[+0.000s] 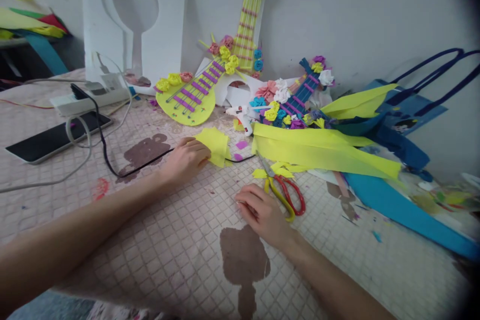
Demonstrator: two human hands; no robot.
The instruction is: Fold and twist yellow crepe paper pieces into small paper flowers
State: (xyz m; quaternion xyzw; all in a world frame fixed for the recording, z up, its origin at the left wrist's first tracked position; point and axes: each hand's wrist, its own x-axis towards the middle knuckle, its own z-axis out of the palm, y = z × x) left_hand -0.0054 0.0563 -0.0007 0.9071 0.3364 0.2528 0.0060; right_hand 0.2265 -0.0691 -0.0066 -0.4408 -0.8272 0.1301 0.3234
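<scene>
My left hand (187, 157) rests at the left edge of a small stack of yellow crepe paper (215, 146), its fingers bent together onto it. A black cord (150, 162) passes beneath that hand and the paper. My right hand (262, 212) hovers or rests over the table cover with thumb and fingers pressed together; whatever may be between them is too small to make out. Just beyond it lie scissors (279, 192) with one red and one yellow handle, their blades toward yellow paper scraps (279, 169).
A white glue gun (242, 119) stands behind long yellow crepe strips (322, 147). Paper-flower-decorated toy guitars (195, 92) lean by the wall. At left are a tablet (56, 137) and power strip (90, 99); at right, blue paper (405, 210) and a blue bag (408, 105).
</scene>
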